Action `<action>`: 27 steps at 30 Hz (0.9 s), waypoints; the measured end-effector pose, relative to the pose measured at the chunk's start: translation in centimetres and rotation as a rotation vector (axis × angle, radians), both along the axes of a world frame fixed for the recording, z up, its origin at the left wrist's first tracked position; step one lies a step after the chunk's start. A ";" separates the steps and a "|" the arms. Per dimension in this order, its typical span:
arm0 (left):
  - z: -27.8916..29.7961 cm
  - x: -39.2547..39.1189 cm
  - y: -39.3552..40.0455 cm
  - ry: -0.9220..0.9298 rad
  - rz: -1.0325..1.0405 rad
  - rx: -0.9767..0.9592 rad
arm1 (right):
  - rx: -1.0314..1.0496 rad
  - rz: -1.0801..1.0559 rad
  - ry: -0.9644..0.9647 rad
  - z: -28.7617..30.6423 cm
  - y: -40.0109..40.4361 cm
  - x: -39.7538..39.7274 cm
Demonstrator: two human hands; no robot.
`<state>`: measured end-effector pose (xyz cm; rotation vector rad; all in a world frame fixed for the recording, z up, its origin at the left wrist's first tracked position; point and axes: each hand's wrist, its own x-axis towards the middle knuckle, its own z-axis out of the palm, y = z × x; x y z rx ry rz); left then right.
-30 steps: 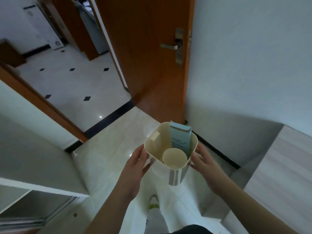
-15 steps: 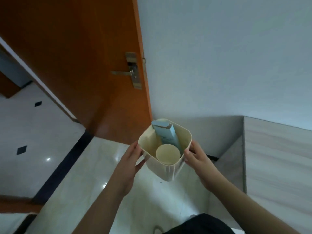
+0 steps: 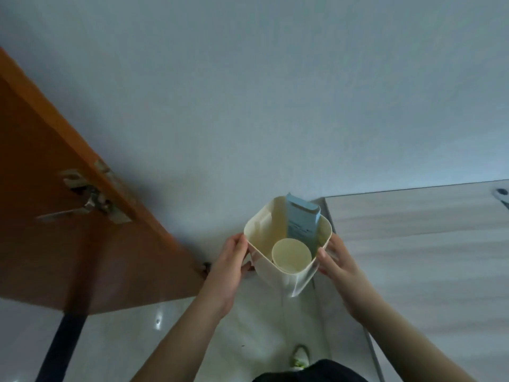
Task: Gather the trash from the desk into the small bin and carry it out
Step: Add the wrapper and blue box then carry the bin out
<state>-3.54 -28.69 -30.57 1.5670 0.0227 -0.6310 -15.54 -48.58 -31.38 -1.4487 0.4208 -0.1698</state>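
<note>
Far left, an orange-brown wooden door [image 3: 55, 216] w/ a metal lever handle [image 3: 82, 202] & lock plate, blurred. Below it a pale glossy tile floor [image 3: 132, 340] w/ a dark strip [image 3: 62, 346] running down to the bottom edge. A plain whitish wall [image 3: 261, 92] fills the whole top.

Moving to the middle: left hand [image 3: 230, 261] pressed flat against the left side of the small bin [image 3: 275, 274], fingers wrapped round the wall just under the rim, thumb tucked at the near side. The bin is cream plastic, squarish w/ rounded corners, held up off the floor btwn both hands, tilted a bit so its open top faces the person. Inside it: a cream paper cup [image 3: 291, 256], upright, at the near side, & a light blue carton [image 3: 301, 223] standing behind it, leaning on the far-right corner, top poking above the rim.

Right hand [image 3: 337, 261] clamps the bin's right side, thumb over the near-right corner, fingers spread along the wall.

Right of that, a pale wood-grain desk [image 3: 427, 257], bin's far corner near its edge. Bottom centre: a light shoe [image 3: 300, 359] on the tile, dark clothing [image 3: 311, 374] under it.
</note>
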 end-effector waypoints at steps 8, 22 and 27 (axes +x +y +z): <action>-0.3 5.2 -6.7 0.003 -0.199 0.052 | 0.031 -0.123 -0.034 -0.3 -5.7 3.3; -3.1 16.8 -16.3 0.047 -0.530 0.075 | 0.036 -0.477 0.103 -2.5 -8.1 9.6; -3.1 19.1 -19.8 -0.041 -0.581 0.051 | 0.056 -0.590 0.162 -2.5 -8.1 10.5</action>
